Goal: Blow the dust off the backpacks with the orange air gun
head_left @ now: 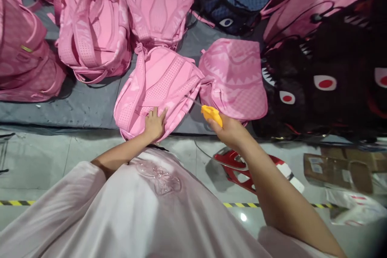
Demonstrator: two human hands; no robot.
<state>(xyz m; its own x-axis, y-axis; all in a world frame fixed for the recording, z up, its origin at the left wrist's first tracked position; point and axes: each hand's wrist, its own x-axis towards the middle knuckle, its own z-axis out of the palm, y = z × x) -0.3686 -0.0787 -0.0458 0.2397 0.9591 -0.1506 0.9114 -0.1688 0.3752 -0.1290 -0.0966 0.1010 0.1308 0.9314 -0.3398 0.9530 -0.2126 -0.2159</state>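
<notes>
A pink backpack lies with its straps and padded back facing up at the front edge of the grey-covered table. My left hand rests on its lower part, fingers spread. To the right, my right hand is wrapped round a yellow tool, from which a thin dark rod or nozzle points left over the side of the backpack. Beside the backpack on the right sits a pink bag with a shark-teeth pattern.
More pink backpacks stand behind and to the left. Black bags with red eyes crowd the right, a blue one the back. A red and white machine with a thin hose and cardboard boxes are on the floor.
</notes>
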